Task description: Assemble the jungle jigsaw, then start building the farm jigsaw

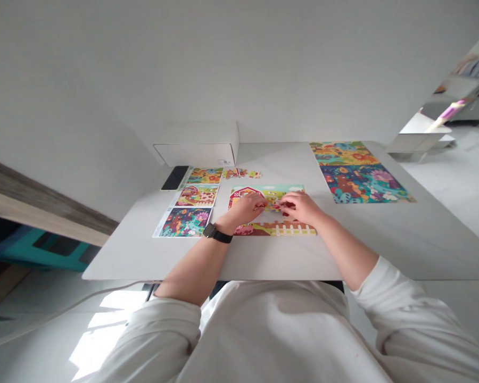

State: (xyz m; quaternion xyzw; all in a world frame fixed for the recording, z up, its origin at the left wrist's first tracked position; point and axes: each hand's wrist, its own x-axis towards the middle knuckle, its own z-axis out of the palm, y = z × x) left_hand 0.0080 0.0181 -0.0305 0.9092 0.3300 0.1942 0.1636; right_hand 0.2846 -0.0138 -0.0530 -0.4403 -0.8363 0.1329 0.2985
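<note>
A farm jigsaw puzzle [259,231] lies partly assembled in front of me, with a red barn at its upper left and a white fence along its lower right. Bare tabletop shows through a gap in its middle. My left hand [247,207], with a black watch on the wrist, bends over the barn side, its fingers pinched on a small puzzle piece. Opposite it, my right hand [300,206] curls its fingers on another colourful puzzle piece [274,206] over the gap. The fingers partly hide both pieces.
Loose puzzle pieces [243,173] lie behind the puzzle. To the left are a picture sheet [196,196] with three scenes and a black phone [175,177]. A white box [195,151] stands against the wall. Two finished-looking puzzles [363,175] lie at the right.
</note>
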